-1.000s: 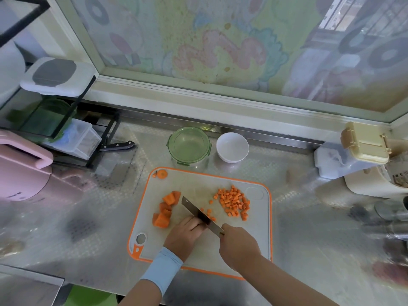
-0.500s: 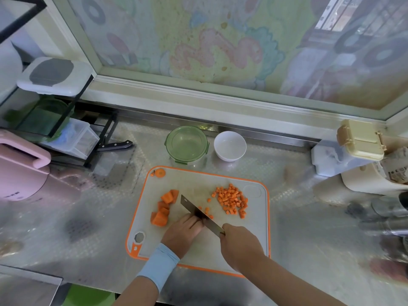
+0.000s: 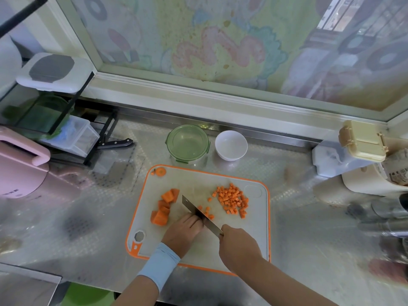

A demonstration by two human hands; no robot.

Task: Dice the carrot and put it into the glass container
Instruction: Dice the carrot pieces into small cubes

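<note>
The carrot is spread over the white, orange-rimmed cutting board [image 3: 198, 182] on the patterned metal tabletop [image 3: 298, 228]: thick uncut chunks [image 3: 164, 207] at the left, a heap of small dice [image 3: 233, 200] at the right. The right hand [image 3: 239, 245] is closed around the knife [image 3: 199, 214] handle; the left hand [image 3: 184, 230] is curled down beside the flat blade, what it pins being hidden. The pieces are judged firm, light and slick — best scooped together. The round green glass container [image 3: 187, 142] stands behind the board, empty.
</note>
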